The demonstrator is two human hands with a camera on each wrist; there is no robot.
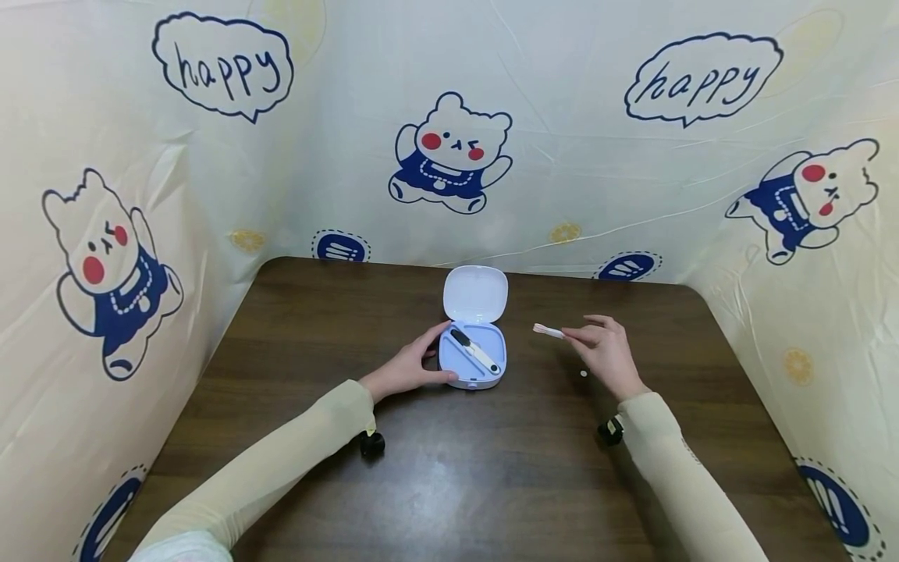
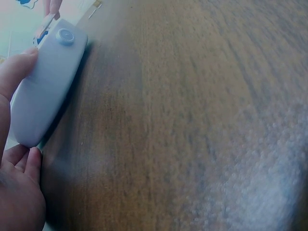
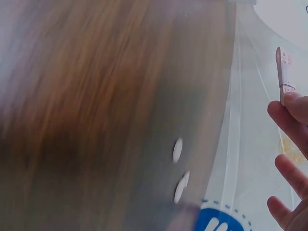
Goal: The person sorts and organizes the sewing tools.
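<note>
A small pale blue and white case (image 1: 474,378) stands on the table with its lid (image 1: 475,293) raised at the back. Inside it lies a slim black-and-white tool (image 1: 476,351) with a round hole at one end, set diagonally. My left hand (image 1: 410,371) grips the case from the left, thumb at the front corner. In the left wrist view, the case's front wall (image 2: 53,86) shows a round button. Right of the case, my right hand (image 1: 605,351) pinches a folded white tape measure (image 3: 285,70) with reddish markings between thumb and index finger, above the table; the other fingers are spread.
Small white oval pieces (image 3: 177,150) lie on the brown table (image 1: 449,484) under my right hand. A pale cloth (image 1: 562,172) printed with bears hangs behind and along both sides of the table. Black wrist cameras (image 1: 372,445) sit below my sleeves.
</note>
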